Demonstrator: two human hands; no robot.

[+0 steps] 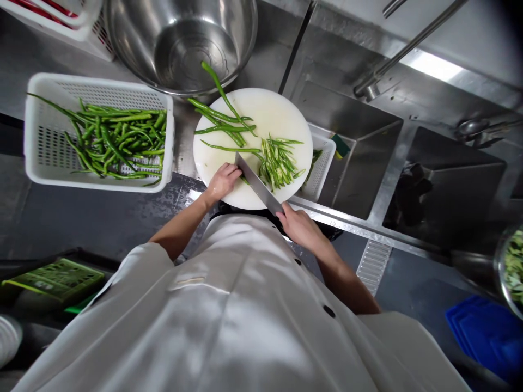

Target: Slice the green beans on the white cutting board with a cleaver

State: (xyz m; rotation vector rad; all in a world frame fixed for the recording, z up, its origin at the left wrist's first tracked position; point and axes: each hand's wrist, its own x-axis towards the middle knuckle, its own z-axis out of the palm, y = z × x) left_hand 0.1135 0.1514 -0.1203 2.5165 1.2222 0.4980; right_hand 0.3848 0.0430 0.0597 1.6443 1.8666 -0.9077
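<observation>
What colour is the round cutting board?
White; the cutting board shows best in the head view, the only one here.

Peppers [223,115] and slices [280,163] lie on the board [278,109]. Left is a basket [43,144]; behind both, a bowl [137,41]; right, a sink [368,169].

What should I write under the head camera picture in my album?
Left hand on a slender green pepper, right hand gripping a wide metal knife, over a round white cutting board.
</observation>
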